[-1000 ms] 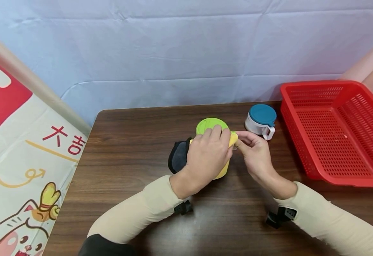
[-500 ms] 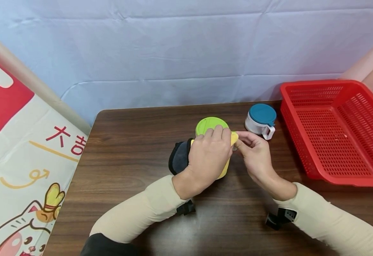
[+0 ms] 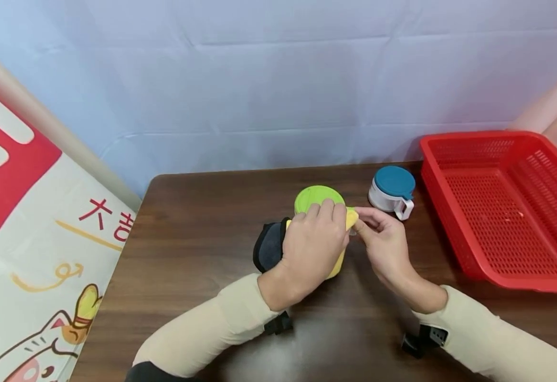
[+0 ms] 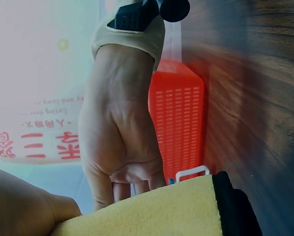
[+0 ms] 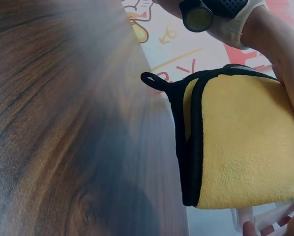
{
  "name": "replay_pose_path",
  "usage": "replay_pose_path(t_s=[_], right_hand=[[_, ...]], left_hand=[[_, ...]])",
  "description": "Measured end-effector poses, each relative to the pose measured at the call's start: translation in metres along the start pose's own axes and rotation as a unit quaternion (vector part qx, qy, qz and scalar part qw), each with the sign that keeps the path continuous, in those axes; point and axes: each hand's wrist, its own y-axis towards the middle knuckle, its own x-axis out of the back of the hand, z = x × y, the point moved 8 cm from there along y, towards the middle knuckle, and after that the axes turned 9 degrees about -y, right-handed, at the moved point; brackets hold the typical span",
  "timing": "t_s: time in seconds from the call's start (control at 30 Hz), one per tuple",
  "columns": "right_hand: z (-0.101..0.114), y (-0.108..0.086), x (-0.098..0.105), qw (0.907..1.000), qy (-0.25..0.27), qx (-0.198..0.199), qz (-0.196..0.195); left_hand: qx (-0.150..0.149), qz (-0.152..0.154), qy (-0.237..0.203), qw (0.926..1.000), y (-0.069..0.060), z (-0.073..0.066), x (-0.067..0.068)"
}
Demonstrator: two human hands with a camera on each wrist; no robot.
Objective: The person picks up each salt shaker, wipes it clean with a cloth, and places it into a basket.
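Note:
My left hand (image 3: 313, 249) grips a folded yellow cloth (image 5: 250, 142) with black edging and a black loop, over the near side of a container with a green lid (image 3: 318, 197). The cloth's dark grey part (image 3: 270, 247) sticks out left of the hand. At the container's right side, my right hand (image 3: 389, 246) has thumb and index finger together at the cloth's yellow corner and a pale handle; the exact contact is hidden. In the left wrist view the cloth (image 4: 152, 211) spans the bottom, in front of the right hand's fingers.
A white cup with a blue lid (image 3: 395, 181) and a handle stands behind the right hand. Right of it is a red perforated basket (image 3: 455, 223). A pale sheet hangs behind the brown table (image 3: 202, 212), and a printed banner (image 3: 35, 239) lies along the left.
The head view has tilted slightly, so everything sits a little lower in it. Both hands keep their hold at the container, with no clear movement.

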Motion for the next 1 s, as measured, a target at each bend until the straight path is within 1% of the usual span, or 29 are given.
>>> replay_pose_path(t_s=[0.07,0.23,0.47,0.8,1.0], right_hand=[[-0.001,-0.002,0.002,1.0,0.0,0.005,0.0],[0.004,0.0,0.002,0.9998,0.005,0.02,-0.003],[0.004,-0.002,0.002,0.9995,0.026,0.013,-0.011],[0.002,-0.003,0.004,0.9995,0.024,0.016,-0.015],[0.001,-0.004,0.004,0.9994,0.026,0.022,-0.009]], left_hand=[[0.0,-0.005,-0.002,1.0,-0.002,-0.002,0.001],[0.003,-0.018,-0.005,0.9998,0.001,0.0,0.001],[-0.003,-0.033,-0.008,0.9994,-0.003,0.0,0.001],[-0.008,-0.043,-0.009,0.999,-0.008,0.002,0.003],[-0.01,-0.039,-0.019,0.999,-0.012,0.005,0.005]])
